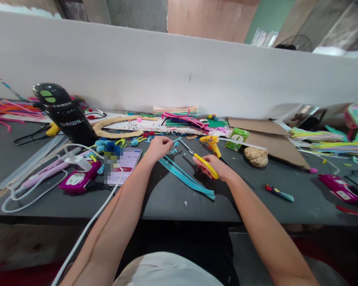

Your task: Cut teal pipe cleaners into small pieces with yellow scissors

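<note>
My left hand (158,147) is closed in a pinch on the far end of a bundle of teal pipe cleaners (187,178) that trails toward me across the dark table (173,198). My right hand (212,167) grips yellow-handled scissors (197,156), whose blades point toward the pinched end. Small teal cut pieces (174,150) lie just beyond my left fingers.
A phone (125,163) with a white cable lies left of my left arm, near a magenta device (79,180) and a black bottle (66,115). A yellow glue gun (212,143), green box (236,139), cardboard (271,137), a beige lump (257,157) and a white wall (179,75) stand beyond.
</note>
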`<action>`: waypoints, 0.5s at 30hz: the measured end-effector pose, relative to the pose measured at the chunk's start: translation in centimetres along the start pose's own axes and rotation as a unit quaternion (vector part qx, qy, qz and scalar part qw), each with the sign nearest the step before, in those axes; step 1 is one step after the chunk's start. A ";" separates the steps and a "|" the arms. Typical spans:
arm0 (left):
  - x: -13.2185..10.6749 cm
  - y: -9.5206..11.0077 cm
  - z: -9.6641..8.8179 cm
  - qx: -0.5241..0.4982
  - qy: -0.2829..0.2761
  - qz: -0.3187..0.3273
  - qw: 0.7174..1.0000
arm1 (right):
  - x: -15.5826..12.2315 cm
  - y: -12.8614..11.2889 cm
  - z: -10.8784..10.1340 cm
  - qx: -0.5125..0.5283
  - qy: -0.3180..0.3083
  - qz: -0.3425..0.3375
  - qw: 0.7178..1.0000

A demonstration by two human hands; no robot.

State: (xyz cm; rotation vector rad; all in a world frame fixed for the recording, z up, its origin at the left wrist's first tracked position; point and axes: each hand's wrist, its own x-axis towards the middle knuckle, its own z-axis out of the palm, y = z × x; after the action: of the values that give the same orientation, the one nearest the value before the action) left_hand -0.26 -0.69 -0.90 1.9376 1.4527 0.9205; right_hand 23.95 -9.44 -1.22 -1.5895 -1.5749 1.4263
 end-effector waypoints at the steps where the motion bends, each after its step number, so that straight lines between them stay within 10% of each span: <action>1: 0.0 0.0 0.0 -0.003 0.002 -0.004 1.000 | 0.0 -0.1 0.0 0.002 -0.001 0.000 1.000; 15: -0.2 0.1 0.2 -0.001 -0.022 0.020 1.000 | -0.1 -0.2 0.1 0.008 0.003 -0.001 1.000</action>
State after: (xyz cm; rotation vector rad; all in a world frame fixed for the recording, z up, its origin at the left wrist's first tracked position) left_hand -0.08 -0.88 -1.01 1.9785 1.3930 0.8917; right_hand 23.77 -9.48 -1.03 -1.5814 -1.5585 1.4276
